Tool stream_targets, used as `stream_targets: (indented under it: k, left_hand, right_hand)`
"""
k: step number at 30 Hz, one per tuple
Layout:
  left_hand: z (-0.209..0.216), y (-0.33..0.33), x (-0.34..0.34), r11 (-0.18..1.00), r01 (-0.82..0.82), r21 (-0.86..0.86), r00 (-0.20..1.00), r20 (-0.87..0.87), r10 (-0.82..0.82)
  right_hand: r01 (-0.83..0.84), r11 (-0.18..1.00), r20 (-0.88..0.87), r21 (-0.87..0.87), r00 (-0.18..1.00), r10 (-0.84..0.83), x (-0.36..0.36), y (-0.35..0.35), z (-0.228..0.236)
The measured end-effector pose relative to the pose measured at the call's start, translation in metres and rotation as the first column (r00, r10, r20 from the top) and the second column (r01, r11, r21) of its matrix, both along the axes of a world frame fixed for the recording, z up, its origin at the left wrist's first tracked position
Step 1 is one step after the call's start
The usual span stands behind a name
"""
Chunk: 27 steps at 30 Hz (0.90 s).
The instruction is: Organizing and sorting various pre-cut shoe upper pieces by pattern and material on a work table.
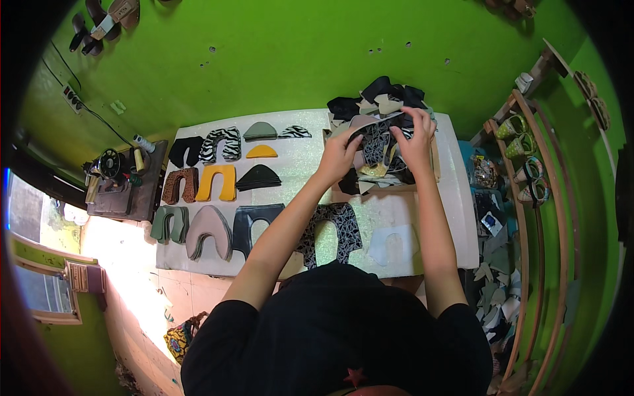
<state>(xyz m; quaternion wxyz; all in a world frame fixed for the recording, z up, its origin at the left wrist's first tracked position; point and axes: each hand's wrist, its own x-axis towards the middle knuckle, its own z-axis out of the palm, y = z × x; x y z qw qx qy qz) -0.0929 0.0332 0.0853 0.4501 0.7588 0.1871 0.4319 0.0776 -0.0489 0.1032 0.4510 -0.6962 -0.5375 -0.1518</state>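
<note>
Above a box (434, 158) full of scraps, a thin beige-grey piece of sheet material (363, 121) is held up between my two hands. My left hand (340, 155) grips its left end, thumb toward the inside. The fingers of my right hand (416, 137) are bent over its right end. Black, beige and patterned offcuts (383, 92) heap up behind and below the hands. Near my left forearm lie a dark grey stack of U-shaped pieces (244, 224) and a black-and-grey patterned one (349, 228). A white U-shaped piece (389, 245) lies near my right forearm.
Stacked U-shaped and half-moon pieces, including yellow ones (216, 183), cover the left of the white table (297, 198). A sewing machine (109, 165) stands at the far left. On the right are a wooden rack (528, 218) with sandals and a scrap pile (492, 290).
</note>
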Motion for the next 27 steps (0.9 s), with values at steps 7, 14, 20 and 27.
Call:
stream_targets:
  k: [7,14,20,27]
  left_hand:
    - [0.014,0.014,-0.024,0.981,-0.012,-0.191,0.989,0.144,0.04]
    - [-0.019,0.021,-0.052,0.941,-0.155,-0.299,0.977,0.092,0.19]
    - [-0.05,0.007,-0.058,0.881,-0.166,-0.443,0.978,0.041,0.204]
    - [-0.041,0.0,-0.066,0.737,0.027,-0.675,0.974,0.182,0.132]
  right_hand:
    - [-0.019,0.985,-0.282,0.169,0.957,0.067,0.013,0.015,-0.049]
    - [0.063,0.856,0.006,-0.514,0.998,-0.07,-0.009,0.024,-0.093]
    - [0.255,0.66,0.236,-0.706,0.964,-0.121,-0.014,0.036,-0.112]
    - [0.264,0.839,0.048,-0.475,0.96,-0.275,0.019,0.037,-0.088]
